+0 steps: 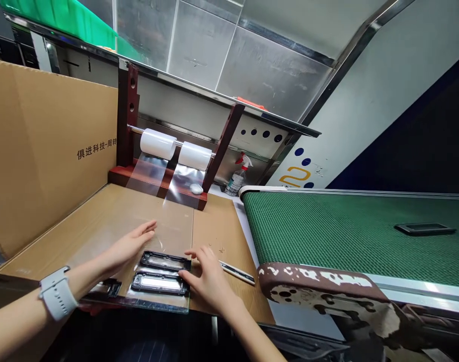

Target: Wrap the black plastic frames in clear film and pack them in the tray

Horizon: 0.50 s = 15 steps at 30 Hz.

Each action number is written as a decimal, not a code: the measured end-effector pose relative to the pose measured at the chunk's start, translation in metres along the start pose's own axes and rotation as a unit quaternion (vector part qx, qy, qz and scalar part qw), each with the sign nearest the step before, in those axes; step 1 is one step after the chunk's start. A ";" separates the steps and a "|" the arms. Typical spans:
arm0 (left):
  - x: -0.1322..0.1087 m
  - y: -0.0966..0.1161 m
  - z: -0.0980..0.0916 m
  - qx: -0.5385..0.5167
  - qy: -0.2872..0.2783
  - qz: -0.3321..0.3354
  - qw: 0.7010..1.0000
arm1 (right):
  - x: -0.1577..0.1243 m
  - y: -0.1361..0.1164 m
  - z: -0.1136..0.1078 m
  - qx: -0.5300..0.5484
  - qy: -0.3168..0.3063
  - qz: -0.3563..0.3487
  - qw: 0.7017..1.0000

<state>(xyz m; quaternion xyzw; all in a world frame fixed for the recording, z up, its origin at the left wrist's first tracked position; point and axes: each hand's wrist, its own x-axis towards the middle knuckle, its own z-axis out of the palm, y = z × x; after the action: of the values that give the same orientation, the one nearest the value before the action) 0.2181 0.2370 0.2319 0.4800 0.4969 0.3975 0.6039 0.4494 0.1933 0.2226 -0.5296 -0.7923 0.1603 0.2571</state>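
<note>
Two narrow black plastic frames with clear windows lie side by side on clear film over a glass sheet (165, 303) at the table's front. At the right end of the upper frame (165, 260), my right hand (210, 279) has its thumb and index finger on either side of it. The lower frame (159, 283) lies just below, close to that thumb. My left hand (129, 246) is held flat over the film to the left, fingers stretched out and holding nothing. Another black frame (109, 287) is partly hidden under my left forearm.
Two film rolls (157, 144) hang on a dark red stand (120, 175). A utility knife (237, 272) lies right of my right hand. A green conveyor belt (327, 236) carries a black frame (426, 229). A spray bottle (237, 178) stands behind; cardboard (52, 151) rises at left.
</note>
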 end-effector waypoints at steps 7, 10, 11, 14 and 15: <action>-0.003 -0.005 0.005 0.044 0.059 0.097 0.993 | -0.020 -0.001 0.000 0.020 -0.060 -0.010 0.998; -0.016 -0.004 0.008 0.063 0.055 0.116 0.990 | -0.019 0.004 0.002 0.043 -0.070 0.001 0.997; -0.021 -0.005 0.009 0.071 0.050 0.120 0.989 | -0.018 0.006 0.003 0.047 -0.073 0.002 0.996; -0.033 -0.013 0.008 0.110 0.026 0.126 0.985 | -0.019 0.005 0.006 0.036 -0.078 -0.001 0.996; -0.035 -0.018 0.006 0.127 0.013 0.129 0.983 | -0.021 0.002 0.005 0.029 -0.074 -0.004 0.997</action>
<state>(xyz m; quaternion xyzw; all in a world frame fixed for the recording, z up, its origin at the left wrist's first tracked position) 0.2178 0.1980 0.2219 0.6072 0.4853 0.4121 0.4753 0.4547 0.1749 0.2126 -0.5052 -0.8063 0.2214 0.2134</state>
